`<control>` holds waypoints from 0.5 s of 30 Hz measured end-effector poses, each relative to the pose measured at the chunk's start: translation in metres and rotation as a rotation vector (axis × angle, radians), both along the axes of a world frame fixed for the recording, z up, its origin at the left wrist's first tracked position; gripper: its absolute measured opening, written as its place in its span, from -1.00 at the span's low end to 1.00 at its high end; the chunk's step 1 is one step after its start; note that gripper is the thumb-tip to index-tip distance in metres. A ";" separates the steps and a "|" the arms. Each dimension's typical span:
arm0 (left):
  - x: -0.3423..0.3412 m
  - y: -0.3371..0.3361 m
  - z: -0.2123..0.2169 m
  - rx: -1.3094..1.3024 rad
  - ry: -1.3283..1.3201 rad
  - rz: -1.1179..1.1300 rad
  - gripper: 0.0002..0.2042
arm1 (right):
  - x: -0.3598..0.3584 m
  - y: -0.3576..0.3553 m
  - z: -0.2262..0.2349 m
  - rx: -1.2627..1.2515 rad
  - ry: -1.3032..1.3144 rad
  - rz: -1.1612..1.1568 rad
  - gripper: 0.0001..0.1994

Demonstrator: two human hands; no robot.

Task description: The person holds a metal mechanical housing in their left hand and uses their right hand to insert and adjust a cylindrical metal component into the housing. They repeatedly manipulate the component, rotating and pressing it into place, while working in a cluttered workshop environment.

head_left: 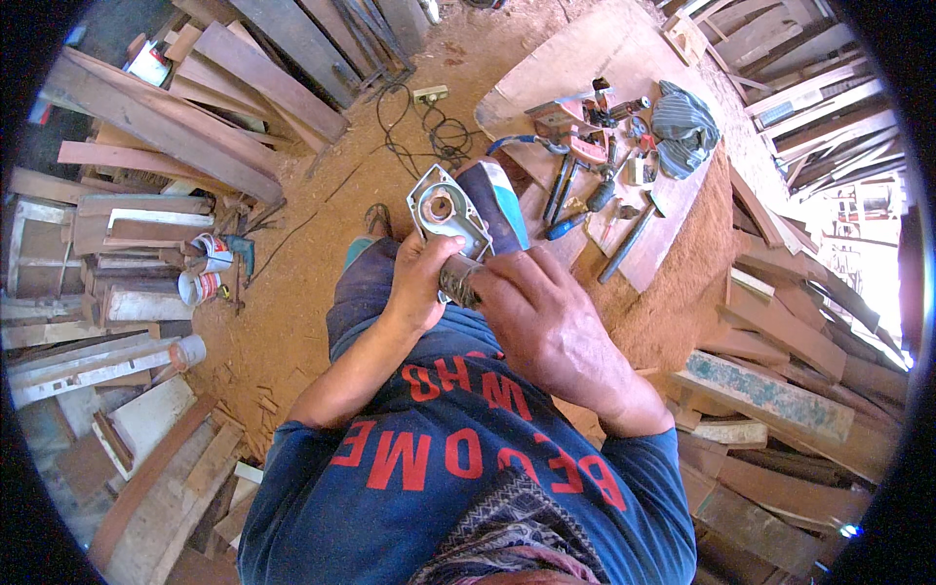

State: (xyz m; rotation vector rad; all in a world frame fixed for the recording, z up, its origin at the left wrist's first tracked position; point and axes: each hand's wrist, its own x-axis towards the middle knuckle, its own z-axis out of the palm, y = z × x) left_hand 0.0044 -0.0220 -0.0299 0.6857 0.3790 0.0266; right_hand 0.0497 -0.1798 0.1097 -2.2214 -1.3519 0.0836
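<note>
A grey metal machine housing with a round bore is in my left hand, which is closed on its near edge, thumb on top. Below it, my right hand has its fingers wrapped round a dark, mottled cylindrical part. That part meets the housing's near side; my fingers hide its right end, and I cannot tell if the two are joined. Both hands are above my lap.
On a board at the front right lie a hammer, red power tool parts, several hand tools and a striped cloth. Black cable coils on the sawdust floor. Timber stacks stand left and right; a teal drill is by buckets.
</note>
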 end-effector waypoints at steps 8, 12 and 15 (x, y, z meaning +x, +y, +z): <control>0.000 0.002 -0.002 0.090 0.102 -0.045 -0.57 | -0.001 0.000 -0.001 -0.056 0.010 -0.096 -0.76; 0.000 0.001 -0.001 0.031 0.076 -0.044 -0.67 | 0.001 -0.001 -0.006 -0.006 -0.029 -0.082 -0.78; 0.002 0.000 -0.001 0.009 0.076 -0.038 -0.70 | 0.000 -0.001 -0.006 0.018 -0.064 -0.073 -0.80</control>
